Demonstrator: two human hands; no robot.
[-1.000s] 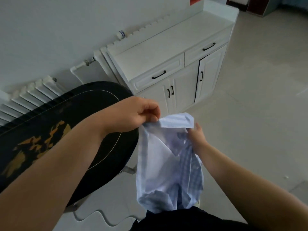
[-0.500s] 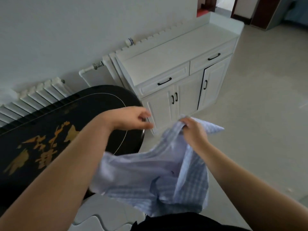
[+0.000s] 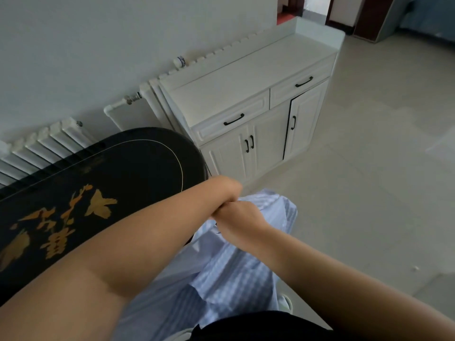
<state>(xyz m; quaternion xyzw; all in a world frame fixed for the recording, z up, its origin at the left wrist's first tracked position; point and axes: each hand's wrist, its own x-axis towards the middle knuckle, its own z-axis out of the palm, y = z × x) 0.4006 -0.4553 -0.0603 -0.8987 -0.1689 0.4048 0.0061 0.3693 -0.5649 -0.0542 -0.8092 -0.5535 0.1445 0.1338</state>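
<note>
A light blue striped and checked shirt (image 3: 234,274) hangs in front of me, bunched and draped down toward my lap. My left hand (image 3: 227,190) and my right hand (image 3: 240,220) meet at the shirt's top edge, close together and touching. My right hand grips the cloth with curled fingers. My left hand's fingers are turned away from the camera and hidden behind the wrist, so its hold on the shirt does not show.
A black lacquered table (image 3: 103,183) with gold figures stands at my left. A white cabinet (image 3: 258,124) with black handles stands against the wall, radiators (image 3: 44,143) behind both. Pale tiled floor (image 3: 369,193) spreads to the right.
My hands have come together at the shirt's top edge. The shirt, held spread out sideways half a second ago, now hangs bunched below them.
</note>
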